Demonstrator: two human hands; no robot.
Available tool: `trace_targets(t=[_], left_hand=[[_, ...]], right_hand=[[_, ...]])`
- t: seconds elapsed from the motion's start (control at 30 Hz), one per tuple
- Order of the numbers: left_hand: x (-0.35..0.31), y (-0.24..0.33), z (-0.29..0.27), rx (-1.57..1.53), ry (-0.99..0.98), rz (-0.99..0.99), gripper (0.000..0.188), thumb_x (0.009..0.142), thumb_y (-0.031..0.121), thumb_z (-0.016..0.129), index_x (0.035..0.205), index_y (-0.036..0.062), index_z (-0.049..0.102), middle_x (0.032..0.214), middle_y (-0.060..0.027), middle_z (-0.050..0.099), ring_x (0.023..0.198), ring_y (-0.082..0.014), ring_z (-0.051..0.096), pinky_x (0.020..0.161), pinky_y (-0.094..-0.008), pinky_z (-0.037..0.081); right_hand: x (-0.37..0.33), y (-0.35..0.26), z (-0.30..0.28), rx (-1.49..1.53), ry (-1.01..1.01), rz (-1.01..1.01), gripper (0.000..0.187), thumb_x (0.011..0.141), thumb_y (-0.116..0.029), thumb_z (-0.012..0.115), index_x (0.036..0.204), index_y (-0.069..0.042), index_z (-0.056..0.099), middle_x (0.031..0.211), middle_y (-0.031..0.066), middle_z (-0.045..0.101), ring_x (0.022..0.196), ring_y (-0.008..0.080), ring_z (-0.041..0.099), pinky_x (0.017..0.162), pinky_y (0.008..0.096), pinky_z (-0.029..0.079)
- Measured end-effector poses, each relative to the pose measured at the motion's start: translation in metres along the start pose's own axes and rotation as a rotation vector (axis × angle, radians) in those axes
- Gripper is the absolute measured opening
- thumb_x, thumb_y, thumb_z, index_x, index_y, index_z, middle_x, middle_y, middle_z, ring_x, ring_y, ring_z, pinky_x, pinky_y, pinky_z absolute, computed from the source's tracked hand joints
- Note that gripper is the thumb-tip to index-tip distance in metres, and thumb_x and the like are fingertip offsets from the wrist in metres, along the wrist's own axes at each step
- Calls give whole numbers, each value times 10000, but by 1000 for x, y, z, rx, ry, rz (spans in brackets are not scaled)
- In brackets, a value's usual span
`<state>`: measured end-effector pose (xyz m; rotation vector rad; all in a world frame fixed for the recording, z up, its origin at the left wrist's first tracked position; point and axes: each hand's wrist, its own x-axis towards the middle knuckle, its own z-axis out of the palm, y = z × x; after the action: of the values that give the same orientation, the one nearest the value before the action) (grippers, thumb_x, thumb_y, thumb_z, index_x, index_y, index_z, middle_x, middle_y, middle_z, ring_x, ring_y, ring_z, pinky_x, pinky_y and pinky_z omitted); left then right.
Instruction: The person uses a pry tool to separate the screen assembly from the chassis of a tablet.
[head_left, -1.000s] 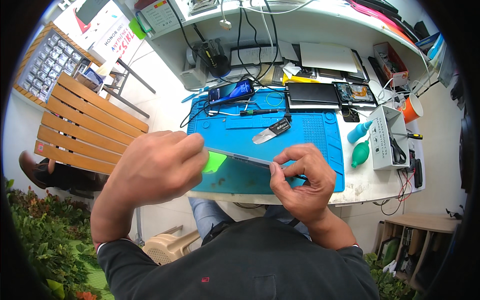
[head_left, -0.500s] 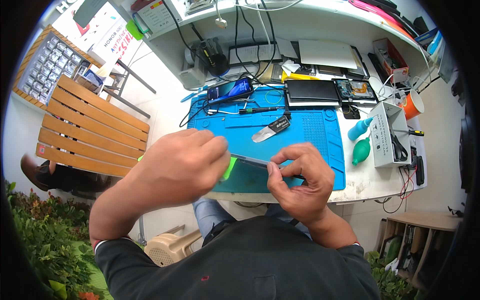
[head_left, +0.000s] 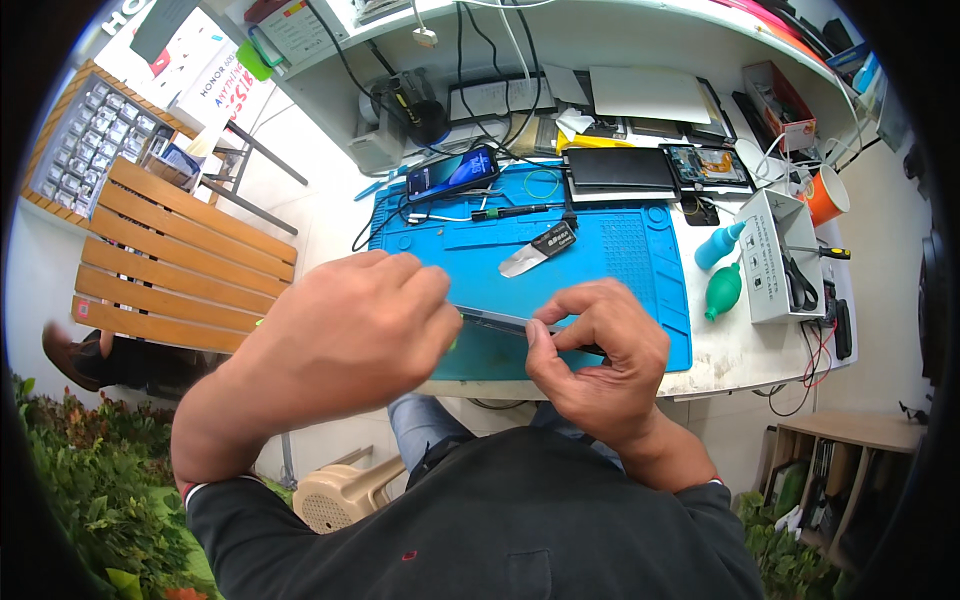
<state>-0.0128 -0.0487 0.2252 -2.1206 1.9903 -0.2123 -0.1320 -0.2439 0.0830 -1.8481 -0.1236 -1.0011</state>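
Observation:
My right hand (head_left: 605,365) pinches a thin, flat, dark device (head_left: 492,319) between thumb and fingers. The device is seen edge-on, so its kind cannot be told; its left end goes behind my left hand (head_left: 365,325). That hand is closed in a fist, back upward, around a bright green object (head_left: 453,346). Only small green bits show beside the fist, and the rest is hidden. Both hands are held above the near edge of a blue work mat (head_left: 560,285). Beyond them on the mat lies a flat metal blade with a black handle (head_left: 538,249).
At the mat's far side are a lit phone (head_left: 452,174), a black pen-like tool (head_left: 515,212) and a dark flat panel (head_left: 622,170). An opened device (head_left: 708,167) lies beside it. To the right stand a blue bottle (head_left: 718,246), a green air blower (head_left: 723,292) and a white box (head_left: 770,262).
The green object shows less beside my left fist than before. My right hand has shifted slightly left, still pinching the device. The whole view has shifted slightly.

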Motion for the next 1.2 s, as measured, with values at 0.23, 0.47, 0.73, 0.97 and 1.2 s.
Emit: trace_targets(t=[0.23, 0.47, 0.73, 0.97, 1.2], left_hand=[[15, 7, 7, -68, -29, 60, 129, 908, 129, 672, 919, 75, 555, 935, -63, 561, 927, -231, 647, 785, -382, 552], [-2, -14, 2, -44, -128, -138, 114, 962, 103, 646, 999, 51, 552, 972, -95, 580, 948, -289, 654, 808, -413, 560], [7, -42, -3, -118, -119, -80, 109, 972, 112, 662, 941, 59, 570, 841, -86, 618, 876, -303, 705, 775, -447, 565], [20, -57, -9, -155, -270, -66, 126, 908, 134, 832, 935, 60, 734, 941, -93, 762, 937, -326, 774, 787, -463, 607], [19, -75, -25, -84, -443, -166, 76, 858, 120, 847, 899, 59, 830, 887, -121, 793, 899, -344, 788, 803, -454, 621]], right_hand=[[2, -2, 2, -8, -36, 1, 296, 745, 40, 875, 739, -92, 609, 877, 73, 766, 763, 254, 688, 705, 376, 486], [12, 1, -4, -39, -60, 13, 286, 768, 73, 877, 752, -63, 626, 891, 104, 767, 790, 241, 701, 720, 348, 525], [16, 4, -1, -41, -40, 49, 304, 775, 45, 873, 759, -67, 591, 873, 93, 750, 796, 279, 711, 750, 390, 541], [27, 1, -2, -190, -83, -26, 280, 795, -5, 872, 760, -79, 604, 795, 59, 699, 728, 260, 640, 703, 402, 465], [33, -5, -2, -361, -93, -146, 268, 825, -35, 854, 764, -81, 597, 732, 50, 618, 703, 269, 592, 697, 422, 425]])
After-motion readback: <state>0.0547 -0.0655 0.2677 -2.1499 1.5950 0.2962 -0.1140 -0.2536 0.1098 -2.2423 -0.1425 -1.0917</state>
